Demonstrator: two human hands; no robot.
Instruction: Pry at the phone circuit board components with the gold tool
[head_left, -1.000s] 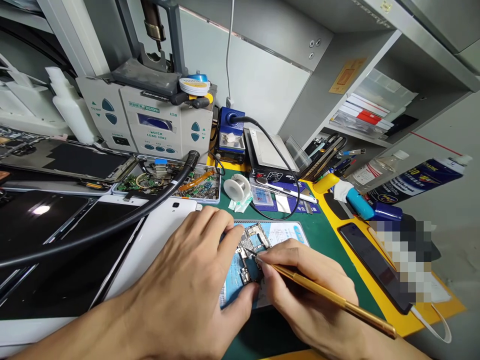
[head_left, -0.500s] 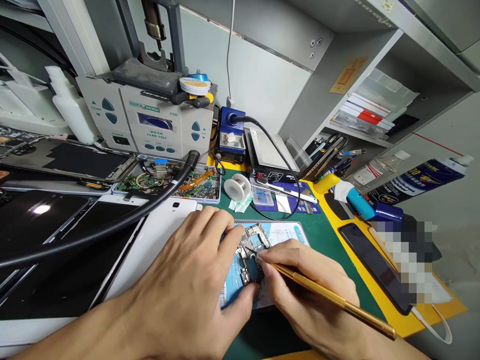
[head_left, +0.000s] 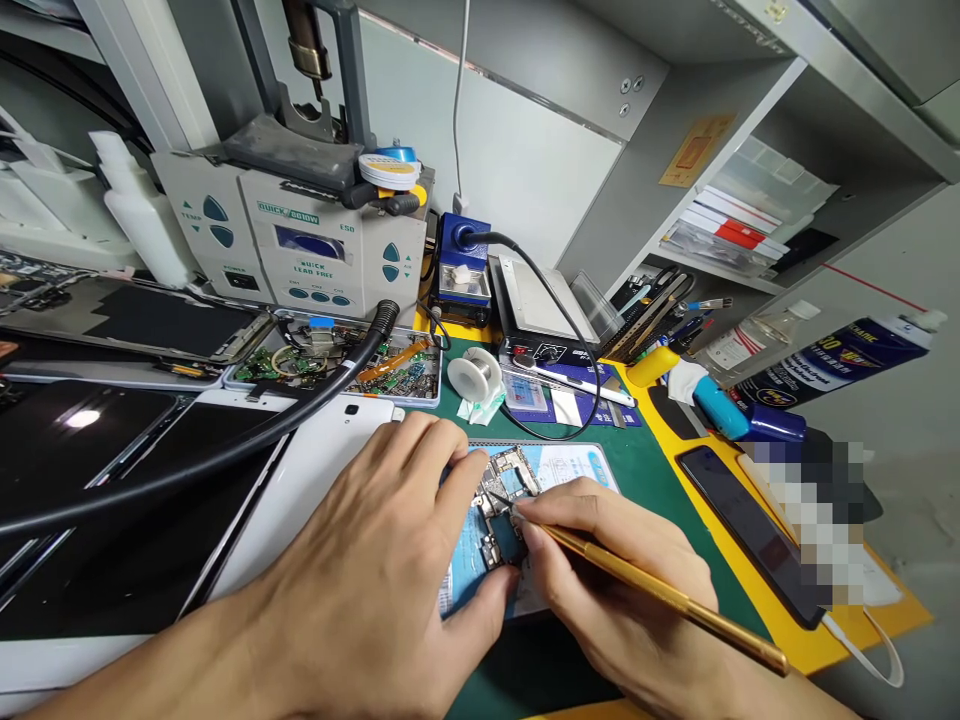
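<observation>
A small phone circuit board [head_left: 501,503] lies on a blue card [head_left: 555,468] on the green mat [head_left: 652,470]. My left hand [head_left: 375,560] is curled over the board's left side, index finger and thumb pinching it at top and bottom to hold it still. My right hand [head_left: 622,590] pinches a long gold tool [head_left: 675,603] like a pen. Its dark tip touches the board near the middle. The tool's shaft runs down and right past my wrist.
A grey rework station [head_left: 300,245] with a black hose [head_left: 225,440] stands at the back left, beside a parts tray [head_left: 375,375]. Phone screens [head_left: 90,450] fill the left. A solder spool [head_left: 474,376], blue stand [head_left: 461,270], spray can [head_left: 832,360] and a black phone [head_left: 750,530] sit to the right.
The gold tool's tip has shifted very slightly on the board. Both hands otherwise stay where they were.
</observation>
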